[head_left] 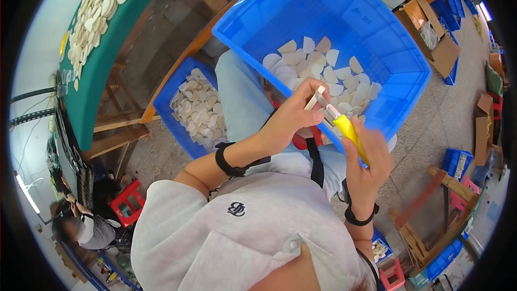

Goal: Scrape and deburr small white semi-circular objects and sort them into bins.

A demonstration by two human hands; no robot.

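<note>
Pinched in my left hand (295, 112) is a small flat off-white piece (315, 98), held edge-up over the near rim of a big blue bin (396, 37). My right hand (371, 156) is closed around a yellow-handled utility knife (351, 137). Its metal blade points up and left and meets or nearly touches the piece; exact contact is hard to tell. Inside the bin, many loose half-round off-white pieces (318, 59) lie in a spread heap. The bin is tilted toward me, its near rim at my legs.
A smaller blue bin (161, 102) full of similar pieces stands to the left. More pieces lie on a green-topped table (102, 83) at the far left. Red stools (127, 203), a wooden frame (412, 231) and an open cardboard box (444, 56) stand around. Another person (97, 231) sits at lower left.
</note>
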